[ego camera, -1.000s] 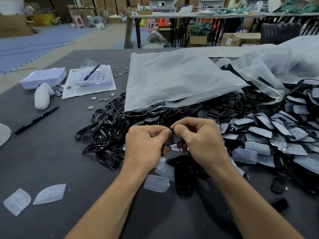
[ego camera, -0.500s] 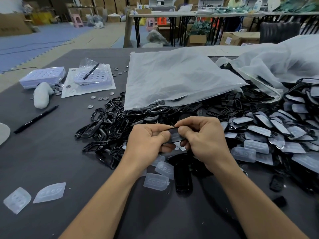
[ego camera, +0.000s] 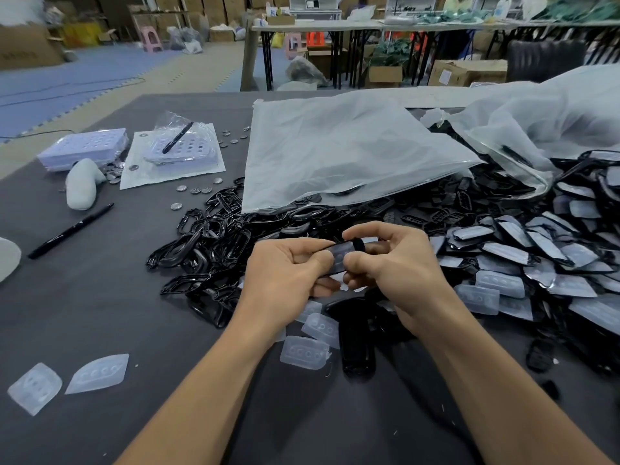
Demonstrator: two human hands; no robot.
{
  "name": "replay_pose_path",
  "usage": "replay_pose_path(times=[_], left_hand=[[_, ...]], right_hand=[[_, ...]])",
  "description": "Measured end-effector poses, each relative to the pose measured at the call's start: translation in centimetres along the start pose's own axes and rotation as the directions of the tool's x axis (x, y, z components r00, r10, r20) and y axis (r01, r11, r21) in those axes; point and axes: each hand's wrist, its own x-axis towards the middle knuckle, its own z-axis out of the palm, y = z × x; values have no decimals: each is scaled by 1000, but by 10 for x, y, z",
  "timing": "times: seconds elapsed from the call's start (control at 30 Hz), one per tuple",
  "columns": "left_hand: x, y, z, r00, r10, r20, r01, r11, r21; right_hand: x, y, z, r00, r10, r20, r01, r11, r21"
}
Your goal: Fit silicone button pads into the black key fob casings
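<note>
Silicone sets the pale notes here: two loose button pads (ego camera: 97, 374) lie on the grey table (ego camera: 134, 297) well out to the left of the left hand, spare stock beyond easy reach. Just left of and behind that hand, a heap of empty black casings (ego camera: 208, 239) spreads close by, apparently the supply pile.

The left hand (ego camera: 288, 273) pinches one end of a black key fob casing (ego camera: 339, 255), thumb on top and fingers curled beneath. The right hand (ego camera: 392, 270) pinches the other end, its forefinger hooked over the far edge. The casing hangs between them above the table, a translucent pad showing in its face. It seems to be held level so both thumbs can press the pad into the frame. Whether the pad is fully seated cannot be told.

Directly beneath the hands, more clear pads (ego camera: 303, 352) and a black fob body (ego camera: 355, 344) crowd the table. To the right of the right hand, a mound of fitted pieces (ego camera: 536, 256), likely the finished pile, runs off to the right.

Bare table shows toward the person, under both wrists. Behind the hands a plastic bag (ego camera: 335, 156) overlaps the heap and closes that side.
</note>
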Motion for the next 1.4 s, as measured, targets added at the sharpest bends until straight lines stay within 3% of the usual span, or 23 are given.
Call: replay_pose_path(times=[0.17, 0.33, 0.8, 1.1, 1.27, 1.4], left_hand=[[1, 3, -8, 996, -67, 61, 67, 998, 5], [2, 5, -6, 997, -77, -21, 77, 997, -20], [-3, 7, -5, 997, -41, 59, 43, 999, -33], [-1, 2, -3, 999, -36, -22, 35, 998, -50], [2, -1, -4, 997, -21, -76, 15, 997, -75], [3, -2, -3, 994, -10, -108, 0, 996, -84]], right_hand=[[1, -3, -3, 999, 34, 0, -34, 998, 56], [1, -2, -2, 999, 37, 6, -37, 997, 62], [0, 2, 1, 987, -131, -95, 123, 988, -93], [-2, 3, 4, 976, -176, -130, 157, 977, -144], [-3, 0, -3, 865, -362, -347, 218, 895, -389], [-8, -1, 2, 832, -481, -276, 273, 789, -550]])
